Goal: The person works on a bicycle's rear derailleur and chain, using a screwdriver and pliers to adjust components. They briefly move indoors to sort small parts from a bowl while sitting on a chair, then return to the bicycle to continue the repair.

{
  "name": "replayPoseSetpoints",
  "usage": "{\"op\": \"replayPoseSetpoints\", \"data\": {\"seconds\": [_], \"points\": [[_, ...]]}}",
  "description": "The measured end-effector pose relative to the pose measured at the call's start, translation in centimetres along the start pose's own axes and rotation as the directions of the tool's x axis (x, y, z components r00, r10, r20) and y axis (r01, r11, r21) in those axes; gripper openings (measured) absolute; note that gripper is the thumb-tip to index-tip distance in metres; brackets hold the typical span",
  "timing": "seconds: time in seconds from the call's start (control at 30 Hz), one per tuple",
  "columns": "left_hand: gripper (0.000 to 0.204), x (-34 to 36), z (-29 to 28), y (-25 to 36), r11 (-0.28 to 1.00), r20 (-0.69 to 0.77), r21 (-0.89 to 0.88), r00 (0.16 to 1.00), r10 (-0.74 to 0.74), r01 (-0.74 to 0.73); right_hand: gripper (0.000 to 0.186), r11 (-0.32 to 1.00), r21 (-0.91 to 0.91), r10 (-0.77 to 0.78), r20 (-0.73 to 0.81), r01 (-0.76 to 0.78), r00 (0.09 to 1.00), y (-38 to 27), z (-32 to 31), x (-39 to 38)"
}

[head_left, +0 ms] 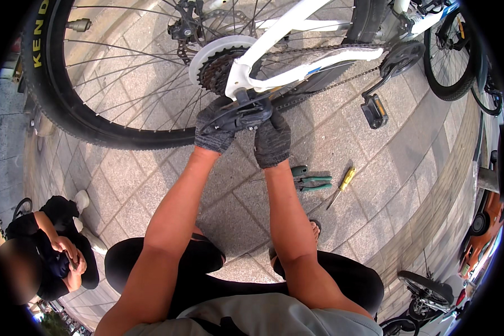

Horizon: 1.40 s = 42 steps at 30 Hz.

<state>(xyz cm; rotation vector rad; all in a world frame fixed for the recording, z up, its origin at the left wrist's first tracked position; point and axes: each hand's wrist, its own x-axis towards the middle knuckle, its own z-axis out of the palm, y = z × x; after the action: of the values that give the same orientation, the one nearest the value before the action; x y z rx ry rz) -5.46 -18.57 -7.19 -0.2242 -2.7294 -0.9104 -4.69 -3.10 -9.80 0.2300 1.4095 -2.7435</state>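
Note:
Both of my hands, in dark grey knit gloves, are at the black rear derailleur (pixel 252 116) of a white bicycle. My left hand (pixel 214 127) grips the derailleur's left side, close to the tyre (pixel 103 131). From the right, my right hand (pixel 273 141) closes around its other side; most fingertips are hidden behind the part. Just above are the cassette (pixel 214 73) with its pale spoke guard and the white frame's rear end (pixel 242 78). The chain (pixel 325 89) runs right to the crankset (pixel 402 57).
On the paving by my right forearm lie green-handled pliers (pixel 315 182), a yellow screwdriver (pixel 348 177) and a dark green handle (pixel 299 170). A pedal (pixel 374 111) hangs at right. A seated person (pixel 50 246) is at lower left. Other bicycles (pixel 449 53) stand at right.

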Motion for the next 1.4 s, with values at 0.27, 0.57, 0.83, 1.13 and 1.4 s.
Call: {"op": "replayPoseSetpoints", "data": {"seconds": [0.27,0.57,0.83,1.13,1.4], "points": [[0.029,0.2,-0.6,0.0,0.994,0.034,0.064,0.996,0.085,-0.087,0.029,0.997,-0.005,0.082,-0.016,-0.082,0.996,-0.4,-0.3,0.4],[0.030,-0.7,0.6,-1.1,0.972,0.002,0.164,0.986,0.169,-0.167,0.020,0.934,-0.355,-0.029,0.022,0.035,0.999,0.0,-1.9,1.3],[0.031,-0.1,0.4,-1.0,0.973,0.019,0.138,0.982,0.185,-0.186,0.024,0.951,-0.310,0.026,0.049,-0.009,0.998,-1.2,-1.5,1.0],[0.034,-0.2,0.3,0.0,0.997,-0.042,-0.024,0.997,0.067,-0.069,0.026,0.891,-0.393,0.304,0.149,-0.226,0.941,-5.7,-3.5,1.9],[0.033,0.0,0.9,1.1,1.000,-0.078,0.012,0.997,0.016,-0.015,0.035,0.559,-0.812,0.079,0.253,0.167,0.964,-9.1,-0.1,4.9]]}}
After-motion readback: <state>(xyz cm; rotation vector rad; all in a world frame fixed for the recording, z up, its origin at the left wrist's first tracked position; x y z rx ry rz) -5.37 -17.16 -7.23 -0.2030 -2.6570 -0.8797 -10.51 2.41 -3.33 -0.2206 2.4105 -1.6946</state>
